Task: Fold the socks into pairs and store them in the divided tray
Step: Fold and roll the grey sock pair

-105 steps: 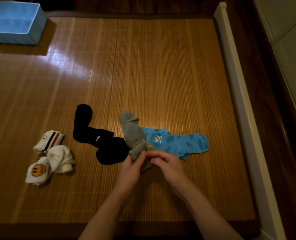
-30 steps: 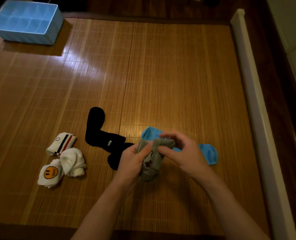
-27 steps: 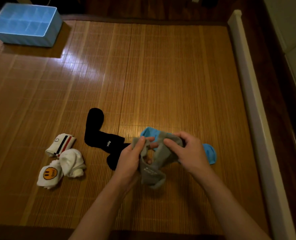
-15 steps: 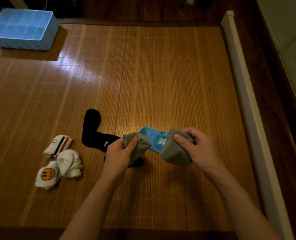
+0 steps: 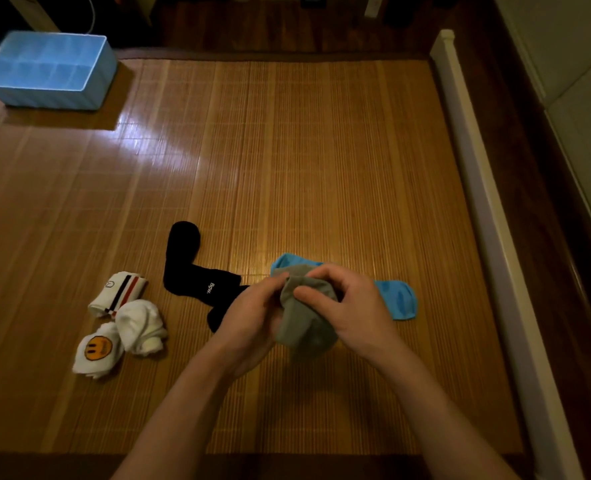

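Note:
Both hands hold a bunched grey sock pair (image 5: pixel 304 327) above the bamboo mat. My left hand (image 5: pixel 252 320) grips its left side, and my right hand (image 5: pixel 352 306) curls over its top with the thumb pressed into the fabric. Blue socks (image 5: pixel 396 299) lie flat behind the hands, mostly hidden. Black socks (image 5: pixel 197 271) lie to the left. Three folded white bundles sit further left: a striped one (image 5: pixel 119 292), a plain one (image 5: pixel 141 325) and a smiley-face one (image 5: pixel 94 351). The blue divided tray (image 5: pixel 94 84) stands at the far left corner.
The bamboo mat (image 5: pixel 287 168) covers the surface between the socks and the tray. A white rail (image 5: pixel 477 202) runs along the right edge of the mat. Dark wooden floor lies beyond it.
Half a second ago my hands held the grey socks stretched apart. Now they have come together and the grey socks are bunched into one bundle between them.

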A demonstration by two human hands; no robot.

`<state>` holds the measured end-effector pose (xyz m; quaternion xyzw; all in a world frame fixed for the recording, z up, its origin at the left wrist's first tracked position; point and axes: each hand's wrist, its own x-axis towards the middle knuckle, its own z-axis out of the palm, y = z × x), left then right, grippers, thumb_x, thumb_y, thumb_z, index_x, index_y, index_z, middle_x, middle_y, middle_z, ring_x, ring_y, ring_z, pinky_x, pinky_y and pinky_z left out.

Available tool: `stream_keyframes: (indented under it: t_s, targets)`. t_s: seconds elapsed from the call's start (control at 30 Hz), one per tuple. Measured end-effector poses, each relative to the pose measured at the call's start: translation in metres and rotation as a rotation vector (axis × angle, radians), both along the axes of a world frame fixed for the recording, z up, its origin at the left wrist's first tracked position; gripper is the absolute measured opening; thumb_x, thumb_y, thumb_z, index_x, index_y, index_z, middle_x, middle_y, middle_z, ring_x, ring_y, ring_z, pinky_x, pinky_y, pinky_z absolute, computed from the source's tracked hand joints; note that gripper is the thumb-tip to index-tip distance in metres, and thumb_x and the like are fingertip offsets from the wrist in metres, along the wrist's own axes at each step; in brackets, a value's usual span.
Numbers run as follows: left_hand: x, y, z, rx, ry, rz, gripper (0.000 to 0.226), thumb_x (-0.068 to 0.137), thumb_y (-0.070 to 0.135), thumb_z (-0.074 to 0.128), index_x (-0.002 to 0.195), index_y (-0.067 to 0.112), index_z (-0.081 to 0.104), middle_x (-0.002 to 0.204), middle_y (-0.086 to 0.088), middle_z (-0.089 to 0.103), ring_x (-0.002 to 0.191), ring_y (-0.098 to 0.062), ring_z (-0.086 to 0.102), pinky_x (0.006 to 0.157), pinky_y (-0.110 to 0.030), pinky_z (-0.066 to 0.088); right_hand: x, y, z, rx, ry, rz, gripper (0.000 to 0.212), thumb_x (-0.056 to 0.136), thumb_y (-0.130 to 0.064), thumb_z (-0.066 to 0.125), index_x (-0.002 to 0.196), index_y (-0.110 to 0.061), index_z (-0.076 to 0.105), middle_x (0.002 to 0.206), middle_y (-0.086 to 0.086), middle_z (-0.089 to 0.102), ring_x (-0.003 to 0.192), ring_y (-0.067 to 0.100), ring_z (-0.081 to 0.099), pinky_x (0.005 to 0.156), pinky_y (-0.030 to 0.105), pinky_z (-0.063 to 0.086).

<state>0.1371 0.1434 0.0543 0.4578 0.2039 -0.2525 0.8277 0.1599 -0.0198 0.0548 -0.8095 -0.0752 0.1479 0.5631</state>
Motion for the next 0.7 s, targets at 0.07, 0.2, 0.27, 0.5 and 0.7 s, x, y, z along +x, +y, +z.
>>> stream_keyframes:
  t_s: [0.07, 0.2, 0.27, 0.5, 0.7]
  targets:
    - [0.001, 0.004, 0.002, -0.064, 0.006, -0.006, 0.044, 0.108, 0.027, 0.037, 0.133, 0.000, 0.061, 0.131, -0.022, 0.066, 0.124, -0.032, 0.064, 0.097, -0.039, 0.057, -0.001, 0.000, -0.002, -0.003, -0.009, -0.015, 0.009, 0.090, -0.033, 0.074, 0.096, -0.027, 0.070, 0.093, -0.015, 0.069, 0.093, 0.000, 0.064, 0.077, 0.014, 0.050]
    - [0.003, 0.010, -0.003, 0.045, -0.002, -0.048, 0.045, 0.108, 0.028, 0.033, 0.135, 0.001, 0.058, 0.129, -0.022, 0.067, 0.125, -0.035, 0.062, 0.106, -0.048, 0.051, 0.000, 0.002, -0.004, -0.043, -0.050, 0.011, 0.006, 0.091, -0.033, 0.072, 0.095, -0.030, 0.069, 0.092, -0.018, 0.068, 0.093, -0.001, 0.064, 0.077, 0.013, 0.049]
    - [0.005, 0.013, -0.004, 0.162, -0.017, -0.088, 0.044, 0.109, 0.031, 0.032, 0.133, 0.006, 0.059, 0.122, -0.017, 0.070, 0.118, -0.032, 0.066, 0.101, -0.048, 0.052, 0.002, 0.003, -0.004, -0.118, -0.103, 0.022, 0.006, 0.091, -0.035, 0.071, 0.095, -0.034, 0.068, 0.092, -0.019, 0.068, 0.093, -0.002, 0.063, 0.079, 0.014, 0.049]
    - [0.005, 0.020, -0.004, 0.172, 0.013, -0.113, 0.051, 0.106, 0.036, 0.032, 0.134, 0.004, 0.060, 0.133, -0.032, 0.058, 0.130, -0.048, 0.051, 0.112, -0.059, 0.039, 0.007, 0.007, 0.004, 0.036, -0.044, 0.071, 0.007, 0.092, -0.029, 0.070, 0.094, -0.036, 0.068, 0.095, -0.020, 0.069, 0.094, -0.001, 0.065, 0.077, 0.009, 0.048]
    - [0.004, 0.022, -0.006, 0.175, 0.012, -0.162, 0.052, 0.108, 0.035, 0.025, 0.133, 0.007, 0.060, 0.125, -0.016, 0.071, 0.116, -0.029, 0.068, 0.098, -0.043, 0.052, 0.007, 0.008, -0.003, -0.050, -0.108, -0.001, 0.004, 0.093, -0.028, 0.070, 0.095, -0.025, 0.071, 0.088, -0.016, 0.069, 0.090, -0.001, 0.064, 0.077, 0.010, 0.047]
